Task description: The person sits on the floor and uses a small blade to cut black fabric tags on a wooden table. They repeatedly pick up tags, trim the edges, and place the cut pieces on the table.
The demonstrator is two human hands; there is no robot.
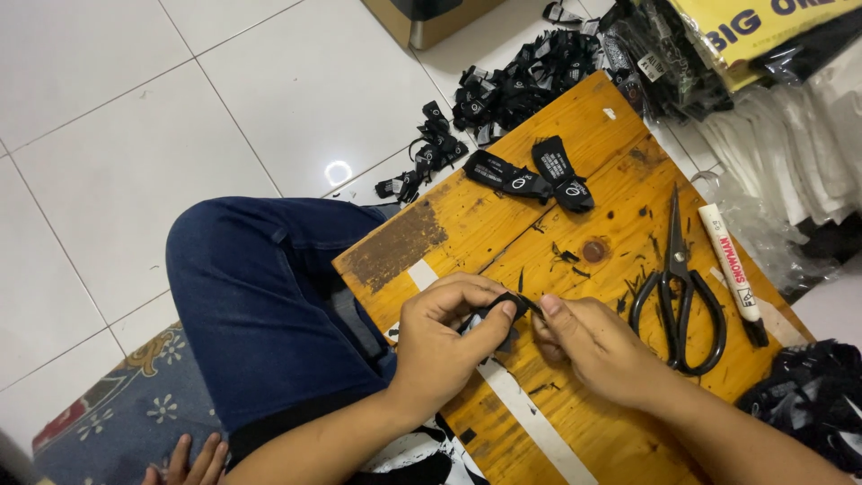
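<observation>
Over the wooden board (503, 224), left hand (444, 337) and right hand (597, 346) both pinch one black label (505, 305) between thumb and fingertips, just above the board's near half. Scissors (680, 287) lie closed just right of the right hand, a marker (732, 269) beside them. Two folded labels (539, 180) rest farther up the board.

Black label (503, 310), black scissors (678, 296), orange-brown board (539, 180).
</observation>
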